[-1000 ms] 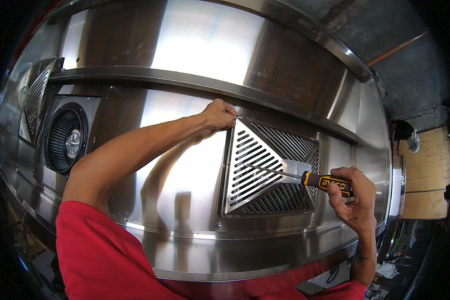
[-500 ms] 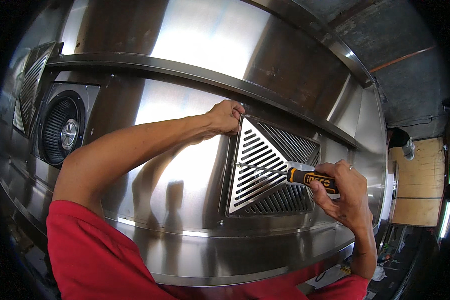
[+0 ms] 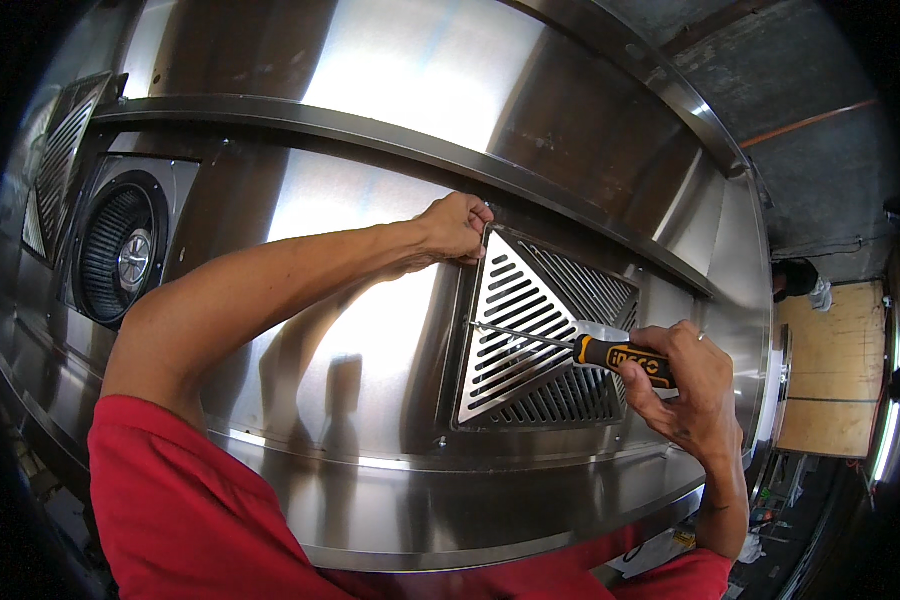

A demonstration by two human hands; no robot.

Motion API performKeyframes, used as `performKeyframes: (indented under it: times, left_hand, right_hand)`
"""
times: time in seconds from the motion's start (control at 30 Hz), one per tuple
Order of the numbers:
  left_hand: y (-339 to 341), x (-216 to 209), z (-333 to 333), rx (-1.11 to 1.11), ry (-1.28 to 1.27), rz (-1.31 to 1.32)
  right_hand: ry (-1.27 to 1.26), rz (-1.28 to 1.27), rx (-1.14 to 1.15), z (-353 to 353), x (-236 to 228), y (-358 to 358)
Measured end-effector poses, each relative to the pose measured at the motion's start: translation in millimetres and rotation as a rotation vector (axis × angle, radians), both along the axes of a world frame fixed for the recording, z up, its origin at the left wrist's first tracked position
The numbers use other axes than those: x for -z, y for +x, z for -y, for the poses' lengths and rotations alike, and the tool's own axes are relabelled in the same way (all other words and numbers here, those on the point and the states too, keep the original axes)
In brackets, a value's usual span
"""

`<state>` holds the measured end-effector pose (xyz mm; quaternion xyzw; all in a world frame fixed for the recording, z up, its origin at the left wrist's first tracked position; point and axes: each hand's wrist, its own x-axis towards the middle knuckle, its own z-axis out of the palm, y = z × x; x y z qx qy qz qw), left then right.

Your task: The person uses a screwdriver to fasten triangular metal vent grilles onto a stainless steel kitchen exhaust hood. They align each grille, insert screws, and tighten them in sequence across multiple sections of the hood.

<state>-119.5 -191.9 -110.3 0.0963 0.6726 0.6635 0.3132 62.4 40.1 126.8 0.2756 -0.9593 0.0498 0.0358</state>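
A square slotted vent grille [image 3: 515,355] of shiny metal lies against the steel panel, right of centre. The closed fingers of my left hand [image 3: 458,228] grip its upper left corner; the fingertips are partly hidden there. In my right hand [image 3: 695,395] is a screwdriver [image 3: 595,350] with a black and yellow handle, my fingers wrapped round it. Its thin shaft runs leftward across the slots, and the tip meets the grille's left edge.
At the left a round black fan [image 3: 120,250] with a silver hub shows in a square opening. Another slotted grille [image 3: 65,175] stands beside it. A steel ledge [image 3: 390,145] crosses above my hands. Wooden boards [image 3: 830,370] stand at the far right.
The view has shifted very slightly. Both hands keep their places, the left at the grille's corner and the right round the screwdriver, whose tip stays at the left edge.
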Motion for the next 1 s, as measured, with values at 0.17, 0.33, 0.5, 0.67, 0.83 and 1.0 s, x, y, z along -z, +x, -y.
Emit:
performKeyframes:
  times: [0.17,0.33,0.5,0.67,0.83,1.0]
  left_hand:
    - [-2.8,4.4,2.7,0.007,0.002,-0.008]
    - [-2.7,6.0,0.5,0.001,0.034,0.033]
    - [-3.6,7.0,-0.2,0.015,0.032,0.03]
    - [-4.2,11.3,-1.8,-0.004,0.014,0.02]
    - [-5.8,10.7,-3.7,-0.025,0.008,0.005]
    - [-5.2,10.3,-3.9,-0.024,-0.025,-0.034]
  right_hand:
    - [0.001,-0.005,-0.014,2.7,-0.2,-1.2]
    - [0.034,0.0,-0.038,6.2,-2.5,-3.3]
    - [0.06,-0.013,-0.089,12.9,-3.5,-7.7]
    - [0.123,-0.031,-0.118,20.5,-2.7,-10.8]
    - [0.153,-0.027,-0.17,32.3,-1.4,-15.8]
    - [0.182,-0.035,-0.231,45.4,-3.2,-20.6]
